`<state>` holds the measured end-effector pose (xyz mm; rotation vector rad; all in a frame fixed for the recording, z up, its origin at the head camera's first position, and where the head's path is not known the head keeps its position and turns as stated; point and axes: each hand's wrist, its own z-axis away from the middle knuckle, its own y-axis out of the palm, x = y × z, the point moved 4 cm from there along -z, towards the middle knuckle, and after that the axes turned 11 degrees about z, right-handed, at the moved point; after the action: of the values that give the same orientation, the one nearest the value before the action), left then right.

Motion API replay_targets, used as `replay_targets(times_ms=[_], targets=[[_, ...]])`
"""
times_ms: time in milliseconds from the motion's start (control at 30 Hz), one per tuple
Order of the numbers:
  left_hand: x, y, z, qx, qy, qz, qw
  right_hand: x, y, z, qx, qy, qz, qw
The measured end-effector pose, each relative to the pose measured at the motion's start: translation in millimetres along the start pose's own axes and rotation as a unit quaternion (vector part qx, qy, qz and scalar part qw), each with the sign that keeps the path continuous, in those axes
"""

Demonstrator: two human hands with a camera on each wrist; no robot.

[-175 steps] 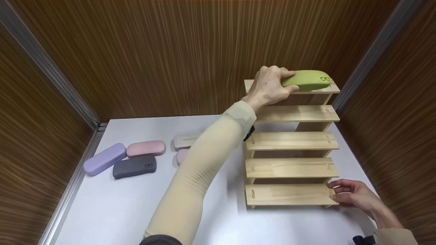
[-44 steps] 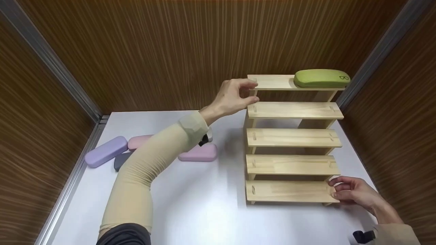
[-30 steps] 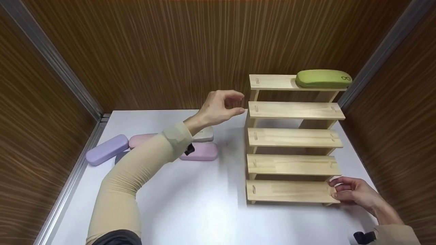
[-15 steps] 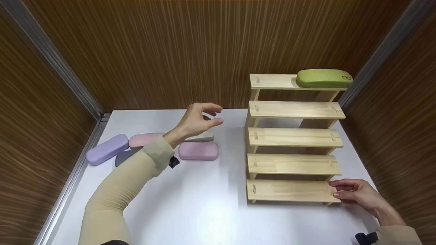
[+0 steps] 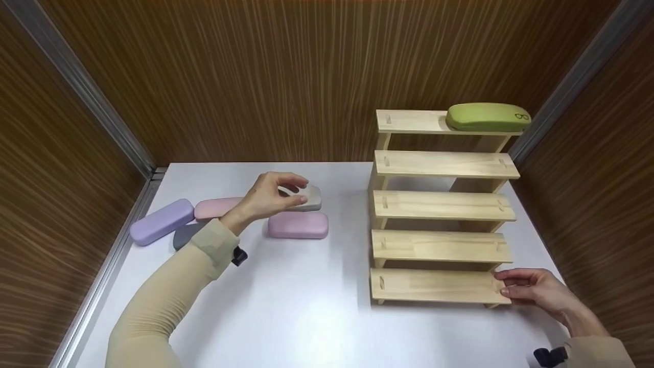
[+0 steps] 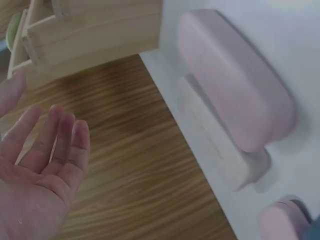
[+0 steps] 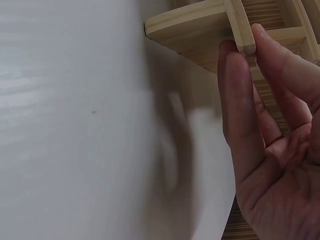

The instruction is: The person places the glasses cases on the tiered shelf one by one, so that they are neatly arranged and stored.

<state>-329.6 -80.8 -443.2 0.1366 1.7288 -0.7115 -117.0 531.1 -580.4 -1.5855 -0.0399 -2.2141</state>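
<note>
"Which step rn?"
"Prob. fetching the white case point(image 5: 313, 194), nr mid of the desk's point(image 5: 286, 296) back edge. L grip point(image 5: 268, 197): nothing in it, thumb & fingers apart, near it, not touching. R grip point(image 5: 541, 291) pinches R end of the bottom shelf point(image 5: 434, 285)."
"Next?"
"Calls for lowering L, then a pinch, imo."
"Surface, room?"
"White top; rack point(image 5: 442, 204) by R edge, green case point(image 5: 488, 117) up top; wood-grain walls point(image 5: 255, 76) L, R & back."

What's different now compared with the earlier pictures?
The left hand let go of the green case, now resting at the right end of the top shelf, and moved left and down toward the whitish case. The right hand still holds the bottom shelf; the purple case stayed put.
</note>
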Motion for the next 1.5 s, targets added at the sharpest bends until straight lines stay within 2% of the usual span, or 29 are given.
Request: replay_targets(times_ms=[333,600,900,1067,1333,1500], targets=[[35.9,-3.9,17.2,0.021,-0.036,0.003,0.9991,1,0,1,0.006,-0.006,-0.002,1.000],[66.0,-5.8,26.2,0.009,-0.056,0.021,0.9982,4,3,-1,0.008,-0.017,0.004,1.000],[92.1,-2.5,31.7,-0.005,-0.079,-0.022,0.9966,5,1,0,0.009,-0.026,0.008,1.000],[103.4,0.2,33.6,-0.012,-0.108,-0.023,0.9938,5,2,0,0.006,-0.023,0.014,1.000],[111.7,1.2,36.3,-0.027,-0.121,-0.034,0.9917,6,2,1,0.010,-0.032,0.016,0.999],[117.2,1.7,39.1,-0.033,-0.131,-0.041,0.9900,5,2,1,0.012,-0.023,0.018,0.999]])
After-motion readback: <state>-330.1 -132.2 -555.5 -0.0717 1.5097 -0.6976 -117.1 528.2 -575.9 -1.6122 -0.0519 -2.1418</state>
